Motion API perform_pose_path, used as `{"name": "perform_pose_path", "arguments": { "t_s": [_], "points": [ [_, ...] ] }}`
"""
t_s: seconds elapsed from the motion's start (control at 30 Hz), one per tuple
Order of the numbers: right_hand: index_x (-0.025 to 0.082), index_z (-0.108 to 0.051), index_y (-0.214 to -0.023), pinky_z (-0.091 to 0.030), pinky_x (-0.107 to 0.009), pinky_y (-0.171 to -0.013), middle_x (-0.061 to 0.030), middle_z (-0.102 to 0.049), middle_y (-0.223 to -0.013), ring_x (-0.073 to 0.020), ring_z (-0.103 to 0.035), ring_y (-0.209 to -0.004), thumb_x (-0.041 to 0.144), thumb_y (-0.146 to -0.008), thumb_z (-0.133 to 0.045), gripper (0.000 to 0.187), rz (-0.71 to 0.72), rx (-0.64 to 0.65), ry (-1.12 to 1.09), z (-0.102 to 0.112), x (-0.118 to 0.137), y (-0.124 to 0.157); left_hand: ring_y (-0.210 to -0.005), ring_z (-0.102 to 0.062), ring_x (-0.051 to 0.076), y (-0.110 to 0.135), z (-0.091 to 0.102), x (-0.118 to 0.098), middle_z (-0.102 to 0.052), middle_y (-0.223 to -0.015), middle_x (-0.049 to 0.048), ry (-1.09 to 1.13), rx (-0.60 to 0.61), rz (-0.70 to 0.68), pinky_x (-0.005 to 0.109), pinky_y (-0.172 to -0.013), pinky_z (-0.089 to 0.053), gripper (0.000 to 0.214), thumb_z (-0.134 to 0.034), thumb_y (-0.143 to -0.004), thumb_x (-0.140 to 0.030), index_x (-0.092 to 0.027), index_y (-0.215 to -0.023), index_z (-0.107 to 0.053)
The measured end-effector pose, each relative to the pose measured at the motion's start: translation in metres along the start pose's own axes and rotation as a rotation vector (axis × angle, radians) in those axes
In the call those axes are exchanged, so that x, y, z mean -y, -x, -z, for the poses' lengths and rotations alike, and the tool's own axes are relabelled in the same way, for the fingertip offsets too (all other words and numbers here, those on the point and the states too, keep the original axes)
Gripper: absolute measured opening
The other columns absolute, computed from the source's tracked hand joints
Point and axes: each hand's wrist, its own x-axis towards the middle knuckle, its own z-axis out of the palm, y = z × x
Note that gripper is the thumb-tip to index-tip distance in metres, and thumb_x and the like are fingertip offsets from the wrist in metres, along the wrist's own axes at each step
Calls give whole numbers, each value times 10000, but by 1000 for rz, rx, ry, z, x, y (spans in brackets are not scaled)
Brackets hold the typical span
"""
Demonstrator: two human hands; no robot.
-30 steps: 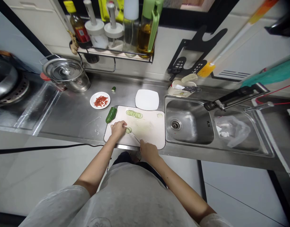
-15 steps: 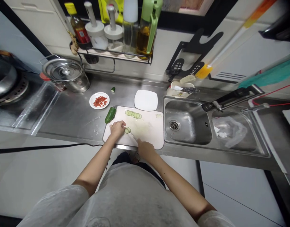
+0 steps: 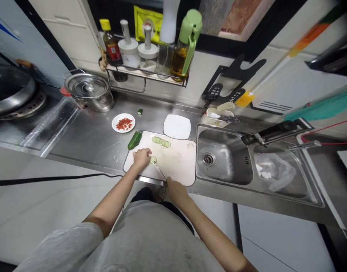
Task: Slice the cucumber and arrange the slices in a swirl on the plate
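- My left hand (image 3: 141,156) rests on the near left part of the cutting board (image 3: 179,166). Its fingers are curled together and pressed down on the cucumber piece (image 3: 153,160), whose pale cut face shows just right of my fingertips.
- My right hand (image 3: 175,188) sits at the board's near edge, fingers closed round the handle of the knife (image 3: 161,172).
- The thin blade runs up and left across the board, with its tip right beside the cucumber piece. I can't tell whether the edge is touching it.
- A row of cucumber slices (image 3: 161,142) lies overlapping along the far side of the board.
- A lone slice (image 3: 190,145) sits at the board's far right corner.
- A dark green cucumber half (image 3: 134,140) lies tilted at the board's far left corner, partly on the steel bench (image 3: 91,139).
- Just beyond the board's far edge is a white square plate (image 3: 177,126).
- Beyond the board's far left corner stands a small round plate (image 3: 114,124) with red bits (image 3: 124,123) on it.
- A cut cucumber end (image 3: 139,111) lies on the bench just behind that round plate, further from the board.
- Right of the board, just beside its edge, is the sink (image 3: 232,151).
- Well beyond the board to the far left stands a lidded steel pot (image 3: 90,88).
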Motion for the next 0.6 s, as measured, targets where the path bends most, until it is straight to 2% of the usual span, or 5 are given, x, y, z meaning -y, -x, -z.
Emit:
{"name": "perform_pose_path", "arguments": {
  "t_s": [0.2, 0.37, 0.6],
  "points": [
    [140, -458, -1260, -437, -319, -713, -168, -690, -1057, -275, -667, -985, 97, -911, -349, 369, 2, 34, 7, -7, -10, 12, -1071, -545, 278, 9, -2, -2, -682, -1045, 76, -39, -16, -29, 442, -915, -311, 258, -487, -821, -216, -259, -1010, -657],
    [137, -494, -1240, -416, -300, -727, -152, -698, -1054, -252, -659, -982, 149, -933, -327, 350, 48, -2, -53, -8, -26, 15, -1102, -506, 283, 20, -7, -8, -644, -1107, 98, -70, -51, -42, 432, -917, -293, 214, -499, -840, -268, -239, -994, -645],
    [201, -496, -1304, -402, -253, -765, -92, -712, -1039, -205, -648, -1005, 198, -956, -324, 388, 78, -46, -177, -3, -43, 15, -1028, -546, 248, 22, -8, -20, -672, -997, 63, -4, -40, -39, 399, -860, -288, 183, -466, -820, -138, -227, -893, -608]
  ]
}}
